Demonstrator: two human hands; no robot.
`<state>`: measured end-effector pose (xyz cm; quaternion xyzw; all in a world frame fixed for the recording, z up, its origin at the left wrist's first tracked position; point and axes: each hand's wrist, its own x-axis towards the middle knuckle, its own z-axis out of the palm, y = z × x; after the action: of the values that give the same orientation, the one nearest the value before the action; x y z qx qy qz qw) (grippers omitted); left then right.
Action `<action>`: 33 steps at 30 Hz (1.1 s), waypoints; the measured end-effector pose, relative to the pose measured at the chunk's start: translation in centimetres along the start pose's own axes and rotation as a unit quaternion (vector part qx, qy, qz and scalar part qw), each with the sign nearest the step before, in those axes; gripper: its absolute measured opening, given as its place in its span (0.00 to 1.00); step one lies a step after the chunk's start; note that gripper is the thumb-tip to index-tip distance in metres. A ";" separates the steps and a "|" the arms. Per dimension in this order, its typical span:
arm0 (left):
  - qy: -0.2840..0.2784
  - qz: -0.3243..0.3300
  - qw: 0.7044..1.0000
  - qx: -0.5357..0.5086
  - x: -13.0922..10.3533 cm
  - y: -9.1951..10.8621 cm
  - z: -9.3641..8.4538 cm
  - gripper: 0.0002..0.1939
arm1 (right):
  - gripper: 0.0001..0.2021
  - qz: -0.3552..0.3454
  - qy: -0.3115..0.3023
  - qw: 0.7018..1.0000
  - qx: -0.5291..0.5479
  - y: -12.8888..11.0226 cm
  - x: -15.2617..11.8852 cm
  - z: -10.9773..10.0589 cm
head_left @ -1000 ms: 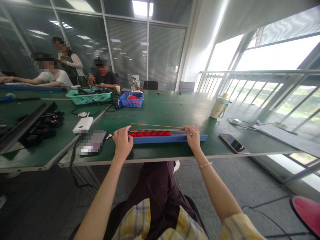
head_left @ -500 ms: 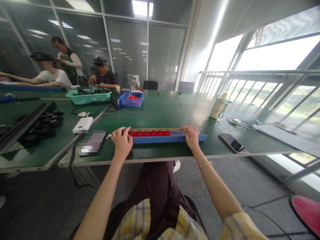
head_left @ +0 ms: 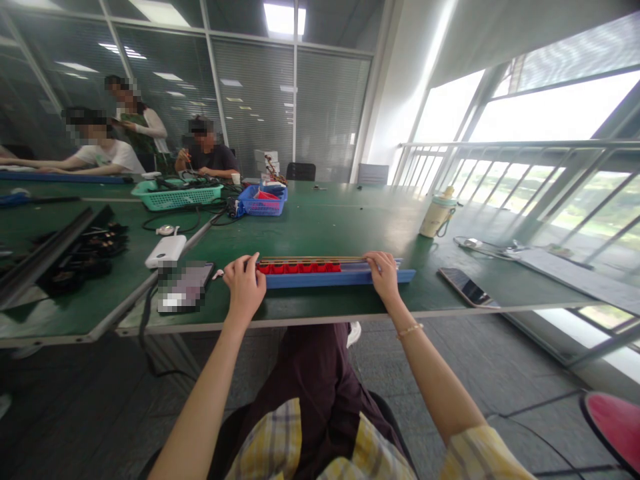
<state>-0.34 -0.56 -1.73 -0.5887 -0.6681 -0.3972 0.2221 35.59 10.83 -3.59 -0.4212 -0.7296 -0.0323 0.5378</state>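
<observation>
Head view: blue tray (head_left: 320, 279) on desk (head_left: 340, 227) near front edge, red pieces (head_left: 299, 269) inside, thin strips (head_left: 310, 258) along far side. Left hand (head_left: 245, 280) at tray's left end, right hand (head_left: 383, 275) near right end, fingers bent; cannot tell if either grip closes on strips. Risk: uneven finger pressure could bow strips or spring them loose; sideways push could skew tray

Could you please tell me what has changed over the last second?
The left end of the thin yellowish strip has moved toward the person, so it now runs nearly along the far edge of the blue channel. The left hand and right hand stay near the channel's ends; the red pieces have not moved.
</observation>
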 end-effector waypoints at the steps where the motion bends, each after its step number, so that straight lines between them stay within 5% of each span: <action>1: 0.000 -0.001 1.000 0.000 0.0 0.0 0.0 0.24 | 0.13 0.000 0.001 1.000 0.003 0.0 0.0 0.0; 33: -0.003 -0.001 1.000 -0.001 0.0 0.0 0.0 0.24 | 0.14 0.007 -0.018 1.000 0.013 0.1 0.1 -0.1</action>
<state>-0.33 -0.59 -1.76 -0.5892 -0.6690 -0.3966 0.2191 35.69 10.87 -3.54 -0.4200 -0.7367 -0.0117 0.5298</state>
